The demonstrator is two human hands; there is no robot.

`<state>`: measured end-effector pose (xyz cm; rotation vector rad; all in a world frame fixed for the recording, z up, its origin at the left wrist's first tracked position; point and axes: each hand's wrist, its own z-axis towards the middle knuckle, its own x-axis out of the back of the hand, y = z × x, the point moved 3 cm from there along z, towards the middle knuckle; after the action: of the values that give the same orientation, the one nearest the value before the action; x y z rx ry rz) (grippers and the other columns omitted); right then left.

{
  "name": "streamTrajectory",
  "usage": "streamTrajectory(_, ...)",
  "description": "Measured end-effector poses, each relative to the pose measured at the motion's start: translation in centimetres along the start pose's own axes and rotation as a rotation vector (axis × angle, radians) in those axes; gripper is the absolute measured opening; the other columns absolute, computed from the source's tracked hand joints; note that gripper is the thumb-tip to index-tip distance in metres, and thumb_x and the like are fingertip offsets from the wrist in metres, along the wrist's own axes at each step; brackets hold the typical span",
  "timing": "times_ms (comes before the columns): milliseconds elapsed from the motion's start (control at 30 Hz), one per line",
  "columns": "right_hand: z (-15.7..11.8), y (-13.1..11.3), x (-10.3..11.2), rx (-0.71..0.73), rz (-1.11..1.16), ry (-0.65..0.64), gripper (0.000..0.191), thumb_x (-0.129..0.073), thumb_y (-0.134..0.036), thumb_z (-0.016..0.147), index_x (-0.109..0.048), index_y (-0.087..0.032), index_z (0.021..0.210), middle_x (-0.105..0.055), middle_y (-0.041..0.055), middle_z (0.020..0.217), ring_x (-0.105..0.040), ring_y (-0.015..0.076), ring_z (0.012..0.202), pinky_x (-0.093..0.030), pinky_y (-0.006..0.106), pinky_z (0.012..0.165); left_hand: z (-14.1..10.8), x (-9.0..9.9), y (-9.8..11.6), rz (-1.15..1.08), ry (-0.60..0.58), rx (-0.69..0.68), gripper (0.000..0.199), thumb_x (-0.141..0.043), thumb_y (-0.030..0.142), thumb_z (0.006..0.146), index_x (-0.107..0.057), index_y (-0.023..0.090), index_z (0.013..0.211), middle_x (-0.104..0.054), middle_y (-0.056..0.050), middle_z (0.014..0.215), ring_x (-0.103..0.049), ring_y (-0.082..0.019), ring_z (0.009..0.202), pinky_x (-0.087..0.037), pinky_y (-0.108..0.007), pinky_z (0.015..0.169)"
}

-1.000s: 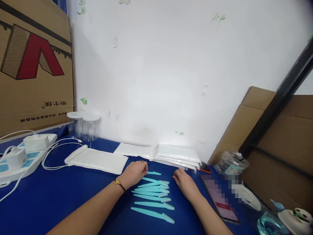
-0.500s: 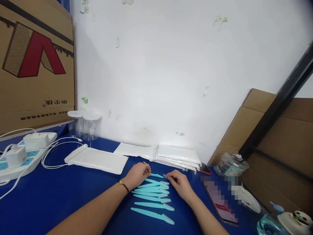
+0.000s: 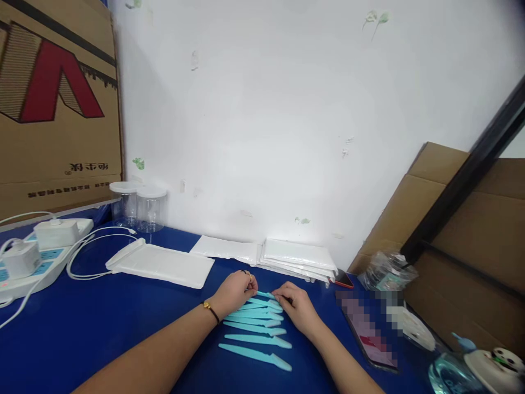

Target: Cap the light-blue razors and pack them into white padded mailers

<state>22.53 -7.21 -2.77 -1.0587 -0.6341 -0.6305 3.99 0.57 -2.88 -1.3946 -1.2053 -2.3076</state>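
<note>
A turquoise eyebrow razor (image 3: pixel 264 294) is at the far end of a row, its handle end pinched in my left hand (image 3: pixel 237 290). At its blade end, the fingertips of my right hand (image 3: pixel 297 307) are closed on a small clear blade cap, mostly hidden now by the fingers. Whether the cap is on the blade, I cannot tell. Several more turquoise eyebrow razors (image 3: pixel 256 340) lie side by side on the blue table toward me, blade ends to the right. The farther ones lie close together and partly under my left hand.
White padded mailers (image 3: pixel 299 254) are stacked against the wall, with another white mailer (image 3: pixel 164 265) to the left. A power strip (image 3: pixel 53 271) with cables and two clear jars (image 3: pixel 151 210) stand left. A phone (image 3: pixel 369 339), a plastic-wrapped item (image 3: pixel 388 271) and a panda-topped bottle (image 3: pixel 447 377) are right.
My right hand has moved slightly left, bringing the clear cap to the razor's blade end. My left hand keeps its pinch on the handle. The view has shifted slightly.
</note>
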Motion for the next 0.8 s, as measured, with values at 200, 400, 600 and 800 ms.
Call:
streamTrajectory(200, 0.0, -0.3, 0.0, -0.022, 0.025, -0.034, 0.024, -0.049, -0.025, 0.088, -0.072, -0.022, 0.093, -0.062, 0.0056, 0.085, -0.06, 0.0177, 0.08, -0.047, 0.027, 0.072, -0.6, 0.7, 1.3, 0.078, -0.052, -0.049, 0.019, -0.051, 0.031, 0.083, -0.066, 0.02, 0.086, -0.065, -0.003, 0.088, -0.056, -0.019, 0.087, -0.041, -0.029, 0.076)
streamTrajectory(400, -1.4, -4.0, 1.5, -0.052, -0.029, -0.164, 0.031, -0.046, -0.037, 0.089, -0.066, -0.022, 0.107, -0.061, 0.0066, 0.096, -0.055, 0.021, 0.094, -0.043, 0.032, 0.085, -3.2, 2.1, 3.9, 0.232, -0.24, -0.178, 0.089, -0.066, 0.069, 0.053, -0.048, 0.02, 0.124, -0.053, -0.013, 0.118, -0.047, -0.033, 0.109, -0.04, -0.048, 0.089)
streamTrajectory(600, -4.2, -6.9, 0.4, -0.076, -0.29, -0.316, 0.058, -0.073, -0.037, 0.062, -0.057, -0.022, 0.116, -0.053, 0.0077, 0.114, -0.051, 0.0275, 0.104, -0.044, 0.035, 0.088, -5.0, 0.9, 6.5, 0.451, -0.242, -0.233, 0.053, -0.064, 0.051, 0.063, -0.055, 0.017, 0.102, -0.058, -0.011, 0.1, -0.054, -0.029, 0.093, -0.05, -0.041, 0.072)
streamTrajectory(800, -4.5, -5.1, -3.0, 0.007, -0.513, -0.379, 0.05, -0.048, -0.006, 0.07, -0.053, -0.009, 0.12, -0.05, 0.0202, 0.127, -0.049, 0.0313, 0.115, -0.044, 0.037, 0.094, -6.4, -1.3, 7.3, 0.583, -0.188, -0.247, 0.029, -0.051, 0.033, 0.075, -0.054, 0.013, 0.096, -0.061, -0.01, 0.089, -0.058, -0.024, 0.078, -0.051, -0.035, 0.065)
